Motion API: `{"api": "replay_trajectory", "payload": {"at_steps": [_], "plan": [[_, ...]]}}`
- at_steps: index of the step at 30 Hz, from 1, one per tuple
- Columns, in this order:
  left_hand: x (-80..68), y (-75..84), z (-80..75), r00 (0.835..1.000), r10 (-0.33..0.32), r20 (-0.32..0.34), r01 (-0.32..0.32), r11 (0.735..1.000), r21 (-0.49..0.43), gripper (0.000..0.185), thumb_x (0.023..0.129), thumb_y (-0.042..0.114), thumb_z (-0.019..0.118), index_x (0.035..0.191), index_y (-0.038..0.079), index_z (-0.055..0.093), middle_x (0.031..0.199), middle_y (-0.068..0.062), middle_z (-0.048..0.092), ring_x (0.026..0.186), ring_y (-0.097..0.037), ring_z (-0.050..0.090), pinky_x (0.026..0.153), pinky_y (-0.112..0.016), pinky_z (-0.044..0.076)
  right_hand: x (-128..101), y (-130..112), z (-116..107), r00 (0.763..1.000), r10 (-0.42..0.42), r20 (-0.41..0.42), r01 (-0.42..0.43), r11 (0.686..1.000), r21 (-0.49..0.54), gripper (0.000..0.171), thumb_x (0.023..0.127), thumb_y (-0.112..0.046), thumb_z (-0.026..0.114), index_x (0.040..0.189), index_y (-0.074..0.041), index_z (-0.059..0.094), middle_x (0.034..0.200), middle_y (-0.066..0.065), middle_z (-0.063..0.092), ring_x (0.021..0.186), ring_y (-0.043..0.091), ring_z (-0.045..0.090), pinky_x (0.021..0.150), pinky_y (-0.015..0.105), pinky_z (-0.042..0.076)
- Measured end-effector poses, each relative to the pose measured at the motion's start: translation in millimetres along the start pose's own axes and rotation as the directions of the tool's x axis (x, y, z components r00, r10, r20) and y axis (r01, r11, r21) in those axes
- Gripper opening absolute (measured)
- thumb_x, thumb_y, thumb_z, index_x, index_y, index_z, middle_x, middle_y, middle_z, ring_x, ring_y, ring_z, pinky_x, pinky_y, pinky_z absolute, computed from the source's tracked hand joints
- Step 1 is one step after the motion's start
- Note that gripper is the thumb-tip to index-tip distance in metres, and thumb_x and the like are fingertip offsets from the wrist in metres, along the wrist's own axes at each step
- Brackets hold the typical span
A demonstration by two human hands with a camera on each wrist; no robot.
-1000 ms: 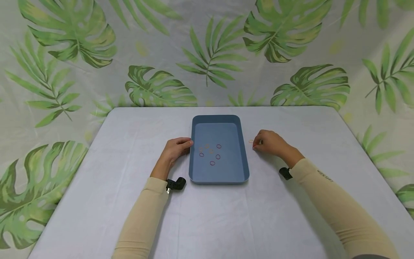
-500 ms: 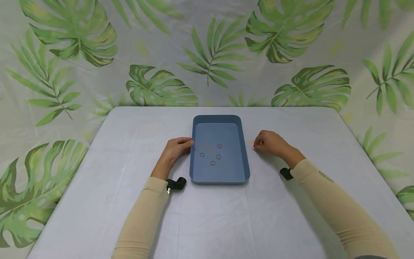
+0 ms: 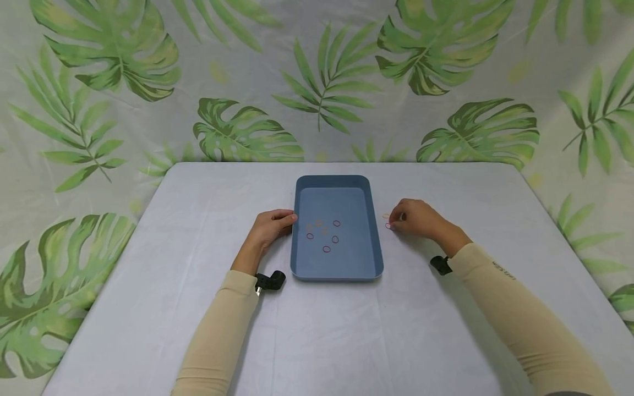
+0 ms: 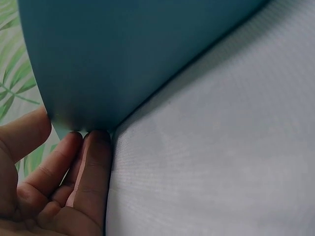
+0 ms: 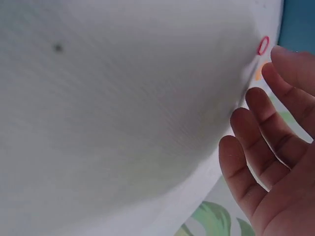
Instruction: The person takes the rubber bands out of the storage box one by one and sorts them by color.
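Tray (image 3: 337, 275) walls likely hinder hands.

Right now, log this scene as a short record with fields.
surface: table under a pale cloth
tray: blue, middle of the table
in tray: several small rubber bands
left hand: fingers against the tray's left wall
right hand: right of the tray, fingers relaxed, beside a red band and an orange band on the cloth
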State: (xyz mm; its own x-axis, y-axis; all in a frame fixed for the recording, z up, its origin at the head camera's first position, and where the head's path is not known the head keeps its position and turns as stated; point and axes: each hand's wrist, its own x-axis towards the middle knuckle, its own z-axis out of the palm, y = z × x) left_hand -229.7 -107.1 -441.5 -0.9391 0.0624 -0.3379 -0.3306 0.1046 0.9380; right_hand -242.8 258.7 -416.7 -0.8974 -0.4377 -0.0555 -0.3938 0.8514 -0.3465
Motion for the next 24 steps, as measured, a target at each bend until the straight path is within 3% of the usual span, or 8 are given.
{"api": "replay_trajectory", "payload": {"at_steps": [5, 12, 24], "plan": [[1.0, 1.3, 1.1, 1.000, 0.006, 0.001, -0.006, 1.000, -0.002, 0.040, 0.093, 0.017, 0.069, 0.129, 0.001, 0.064, 0.135, -0.019, 0.062, 0.109, -0.017, 0.066, 0.105, -0.038, 0.052, 0, -4, -15, 0.999, 0.036, -0.019, -0.036, 0.999, 0.031, 0.015, 0.091, -0.011, 0.067, 0.099, -0.003, 0.076, 0.101, 0.015, 0.072, 0.091, 0.029, 0.065, 0.079, 0.046, 0.053], [2.9, -0.3, 2.9, 1.000, 0.005, 0.008, -0.005, 1.000, 0.002, 0.040, 0.094, 0.017, 0.068, 0.130, 0.000, 0.063, 0.135, -0.019, 0.062, 0.111, -0.018, 0.066, 0.105, -0.037, 0.052, 3, -16, -39, 0.999, -0.006, -0.049, 0.008, 0.999, 0.042, 0.017, 0.093, -0.011, 0.066, 0.105, -0.002, 0.074, 0.105, 0.016, 0.070, 0.095, 0.030, 0.064, 0.080, 0.047, 0.053], [1.2, -3.3, -1.6, 1.000, 0.022, 0.010, -0.022, 0.999, 0.024, 0.041, 0.095, 0.018, 0.066, 0.132, 0.000, 0.062, 0.137, -0.019, 0.061, 0.121, -0.026, 0.063, 0.106, -0.038, 0.051, 22, -42, -45, 0.995, -0.088, -0.043, 0.090, 0.995, 0.048, 0.018, 0.094, -0.012, 0.064, 0.108, -0.002, 0.072, 0.108, 0.015, 0.069, 0.100, 0.034, 0.065, 0.084, 0.048, 0.054]]}}
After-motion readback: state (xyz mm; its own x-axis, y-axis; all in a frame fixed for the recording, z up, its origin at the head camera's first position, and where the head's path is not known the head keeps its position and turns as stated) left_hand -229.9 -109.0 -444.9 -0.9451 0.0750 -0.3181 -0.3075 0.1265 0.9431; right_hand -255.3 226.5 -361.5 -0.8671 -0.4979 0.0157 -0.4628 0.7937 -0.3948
